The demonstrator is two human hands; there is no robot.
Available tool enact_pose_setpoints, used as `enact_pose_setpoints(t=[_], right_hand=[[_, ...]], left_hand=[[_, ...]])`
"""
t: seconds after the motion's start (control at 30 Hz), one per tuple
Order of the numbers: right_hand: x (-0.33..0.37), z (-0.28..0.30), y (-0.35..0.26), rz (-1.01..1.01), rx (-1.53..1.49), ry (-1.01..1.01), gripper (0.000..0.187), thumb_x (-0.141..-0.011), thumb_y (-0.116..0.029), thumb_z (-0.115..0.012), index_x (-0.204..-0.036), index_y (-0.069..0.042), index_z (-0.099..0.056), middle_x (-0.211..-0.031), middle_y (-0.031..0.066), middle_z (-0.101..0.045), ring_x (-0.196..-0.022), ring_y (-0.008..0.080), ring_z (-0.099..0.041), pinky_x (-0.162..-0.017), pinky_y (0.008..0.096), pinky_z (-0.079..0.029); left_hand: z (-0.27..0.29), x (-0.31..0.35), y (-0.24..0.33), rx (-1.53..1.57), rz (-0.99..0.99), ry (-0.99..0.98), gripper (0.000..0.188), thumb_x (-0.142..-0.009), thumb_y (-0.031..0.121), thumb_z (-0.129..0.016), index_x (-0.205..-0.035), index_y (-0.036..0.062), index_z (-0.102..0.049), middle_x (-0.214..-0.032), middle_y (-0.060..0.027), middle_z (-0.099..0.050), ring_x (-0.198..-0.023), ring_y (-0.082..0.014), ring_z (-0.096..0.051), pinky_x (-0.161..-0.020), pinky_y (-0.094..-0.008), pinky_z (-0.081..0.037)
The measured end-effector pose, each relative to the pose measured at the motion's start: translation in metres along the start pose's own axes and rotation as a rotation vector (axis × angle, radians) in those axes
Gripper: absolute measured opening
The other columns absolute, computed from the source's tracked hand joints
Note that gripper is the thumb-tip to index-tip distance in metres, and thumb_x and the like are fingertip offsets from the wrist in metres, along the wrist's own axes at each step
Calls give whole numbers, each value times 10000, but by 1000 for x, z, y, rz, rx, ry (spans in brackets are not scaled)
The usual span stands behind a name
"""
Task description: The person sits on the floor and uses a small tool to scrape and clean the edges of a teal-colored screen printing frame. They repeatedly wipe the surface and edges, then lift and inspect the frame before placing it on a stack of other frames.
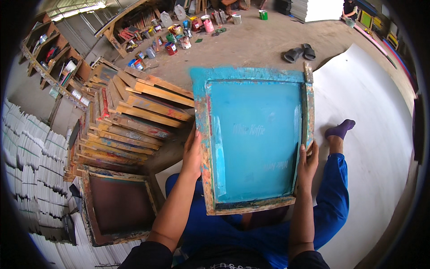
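Note:
A wooden-framed printing screen point(255, 107) with teal mesh is held up in front of me, over my lap. Pale lettering shows on the mesh, and paint stains cover the wood. My left hand point(192, 154) grips the frame's left side. On the opposite side, my right hand point(308, 163) is closed round the lower part of the right bar, thumb toward me. The fingers behind the frame are partly hidden. To the left of my left forearm, a second screen point(121, 206) with dark brown mesh leans, apart from both hands.
Several wooden frames point(148, 105) stand stacked at left, beside piles of white paper point(31, 157). A large white sheet point(367, 112) lies under my outstretched leg. Black sandals point(293, 54), paint cans point(170, 48) and a green can point(263, 15) stand farther off. Another person point(349, 10) is at the far right.

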State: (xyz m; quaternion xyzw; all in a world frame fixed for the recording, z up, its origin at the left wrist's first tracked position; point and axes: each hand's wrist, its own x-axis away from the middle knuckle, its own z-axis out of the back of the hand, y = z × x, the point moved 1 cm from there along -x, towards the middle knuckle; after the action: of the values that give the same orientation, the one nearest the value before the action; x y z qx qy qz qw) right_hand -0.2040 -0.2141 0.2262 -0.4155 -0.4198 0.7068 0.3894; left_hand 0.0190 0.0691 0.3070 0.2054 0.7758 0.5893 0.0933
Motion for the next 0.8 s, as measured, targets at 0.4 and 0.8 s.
enact_pose_setpoints(t=[0.4,0.8], right_hand=[[-19,-6,53,-272,409,-258,597,-996,-288,-669,-1537,-133,-471,-1318,259,-681,-1231,461,-647,-1017,504,-500],[-62,7,79,-331,405,-650,766,-943,-69,-653,-1625,-80,-306,-1189,331,-699,-1148,464,-689,-963,481,-532]], left_hand=[[21,-73,-130,115,447,-14,803,-1033,615,-574,-1618,91,-404,-1638,-83,-438,-1464,-230,-437,-1196,-406,-355],[10,-105,-161,-6,702,65,833,-995,687,-578,-1588,115,-453,-1585,-129,-501,-1406,-293,-508,-1124,-509,-441]])
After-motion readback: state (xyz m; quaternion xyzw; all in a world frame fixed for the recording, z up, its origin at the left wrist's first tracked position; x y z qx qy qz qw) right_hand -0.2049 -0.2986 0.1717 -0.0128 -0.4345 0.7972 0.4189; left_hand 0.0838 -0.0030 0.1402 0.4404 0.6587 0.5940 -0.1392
